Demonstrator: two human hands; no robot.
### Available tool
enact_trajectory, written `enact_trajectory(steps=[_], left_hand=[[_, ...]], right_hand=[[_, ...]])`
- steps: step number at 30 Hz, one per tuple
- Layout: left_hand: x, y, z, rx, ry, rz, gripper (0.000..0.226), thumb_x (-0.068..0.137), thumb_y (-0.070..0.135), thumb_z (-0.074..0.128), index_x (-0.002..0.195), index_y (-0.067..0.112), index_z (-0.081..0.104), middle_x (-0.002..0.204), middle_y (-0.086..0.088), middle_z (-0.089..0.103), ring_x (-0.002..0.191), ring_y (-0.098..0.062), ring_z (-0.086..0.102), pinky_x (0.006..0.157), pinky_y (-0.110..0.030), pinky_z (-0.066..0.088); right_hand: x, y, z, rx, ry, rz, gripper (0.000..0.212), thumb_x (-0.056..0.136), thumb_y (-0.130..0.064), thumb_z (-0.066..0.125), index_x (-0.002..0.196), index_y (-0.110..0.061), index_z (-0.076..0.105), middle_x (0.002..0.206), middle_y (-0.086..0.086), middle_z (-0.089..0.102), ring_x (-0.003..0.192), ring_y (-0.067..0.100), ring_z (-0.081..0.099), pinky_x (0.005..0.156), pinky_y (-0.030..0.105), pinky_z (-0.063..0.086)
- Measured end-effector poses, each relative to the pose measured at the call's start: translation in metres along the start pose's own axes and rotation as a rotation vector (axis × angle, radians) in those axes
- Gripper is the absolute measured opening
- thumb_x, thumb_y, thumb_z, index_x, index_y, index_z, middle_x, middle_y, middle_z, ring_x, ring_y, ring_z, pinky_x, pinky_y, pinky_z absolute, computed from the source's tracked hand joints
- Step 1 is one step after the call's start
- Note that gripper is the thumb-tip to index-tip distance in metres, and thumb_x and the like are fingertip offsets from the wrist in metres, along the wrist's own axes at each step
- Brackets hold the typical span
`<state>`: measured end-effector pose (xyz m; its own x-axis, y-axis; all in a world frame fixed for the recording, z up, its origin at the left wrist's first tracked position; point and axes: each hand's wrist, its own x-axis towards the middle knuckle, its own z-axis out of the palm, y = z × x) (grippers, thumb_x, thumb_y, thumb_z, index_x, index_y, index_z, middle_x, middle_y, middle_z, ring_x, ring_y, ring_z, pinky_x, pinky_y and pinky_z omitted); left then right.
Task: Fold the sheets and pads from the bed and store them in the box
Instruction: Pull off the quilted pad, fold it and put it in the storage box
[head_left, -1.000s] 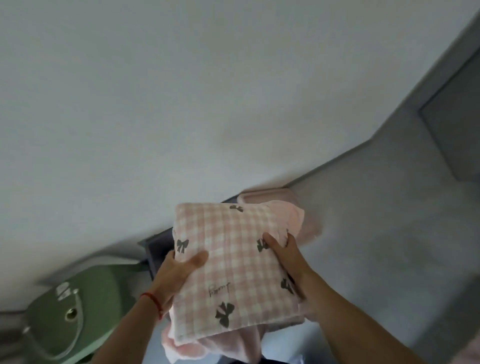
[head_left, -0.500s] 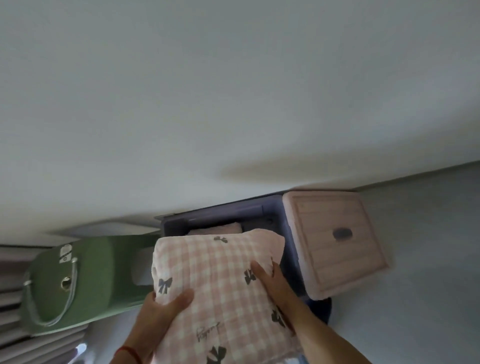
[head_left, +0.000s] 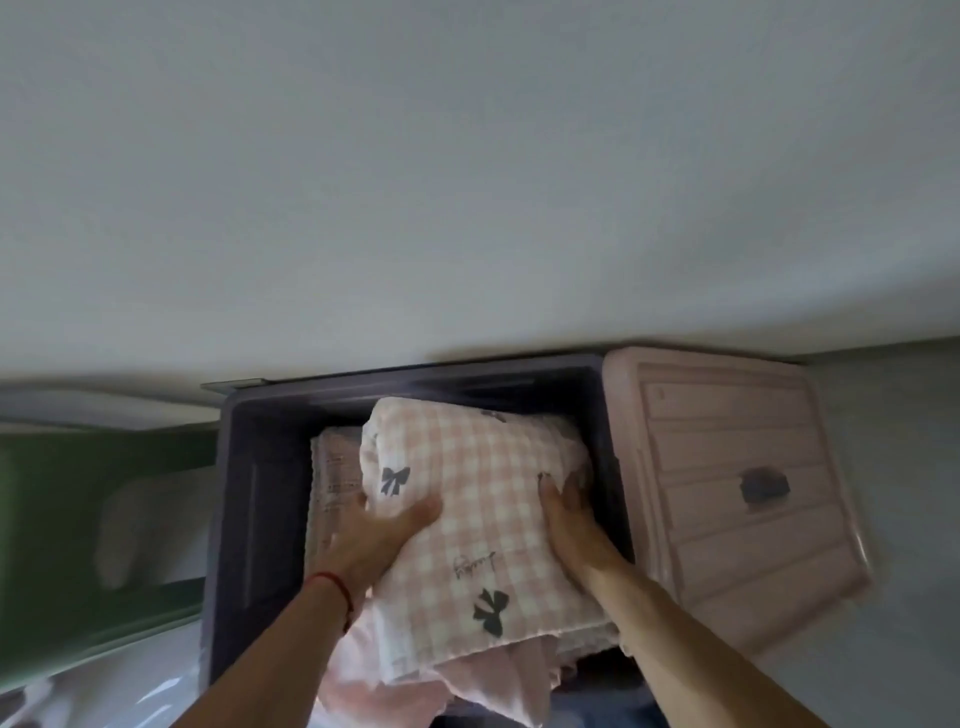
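Over the open box (head_left: 249, 467), a person's left hand (head_left: 374, 540) and right hand (head_left: 571, 525) grip a folded checked sheet (head_left: 478, 509), storing it; next, judging by its overhang, lower it onto the folded cloth (head_left: 335, 467) inside.

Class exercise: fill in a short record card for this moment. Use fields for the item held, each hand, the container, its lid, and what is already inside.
Item held: folded pink checked sheet with bow prints
Left hand: grips the sheet's left edge
Right hand: grips its right edge
Container: dark box, open
Lid: pink, off, right of the box
Already inside: another folded cloth
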<state>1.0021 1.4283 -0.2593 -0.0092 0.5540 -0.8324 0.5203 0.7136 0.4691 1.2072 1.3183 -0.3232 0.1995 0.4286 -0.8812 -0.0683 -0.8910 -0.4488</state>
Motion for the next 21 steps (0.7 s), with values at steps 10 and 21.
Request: enact_trajectory(steps=[10, 21], left_hand=[[0.035, -0.035, 0.091, 0.069, -0.101, 0.053, 0.091, 0.055, 0.075, 0.085, 0.132, 0.040, 0.052, 0.118, 0.010, 0.070, 0.110, -0.019, 0.068, 0.094, -0.046, 0.057], [0.008, -0.071, 0.125, -0.175, -0.250, -0.062, 0.095, 0.081, 0.037, 0.077, 0.139, 0.077, 0.013, 0.136, 0.004, 0.057, 0.118, -0.023, 0.062, 0.097, -0.044, 0.053]], right_hand=[[-0.039, 0.038, -0.002, -0.214, 0.215, 0.015, 0.078, 0.099, -0.063, 0.042, 0.162, -0.027, 0.014, 0.154, 0.013, 0.039, 0.136, 0.033, 0.044, 0.105, 0.045, 0.039], [-0.022, 0.035, 0.015, 0.042, 0.249, 0.224, 0.072, 0.101, -0.056, 0.043, 0.157, -0.019, 0.018, 0.144, 0.015, 0.052, 0.123, 0.037, 0.055, 0.104, 0.052, 0.048]])
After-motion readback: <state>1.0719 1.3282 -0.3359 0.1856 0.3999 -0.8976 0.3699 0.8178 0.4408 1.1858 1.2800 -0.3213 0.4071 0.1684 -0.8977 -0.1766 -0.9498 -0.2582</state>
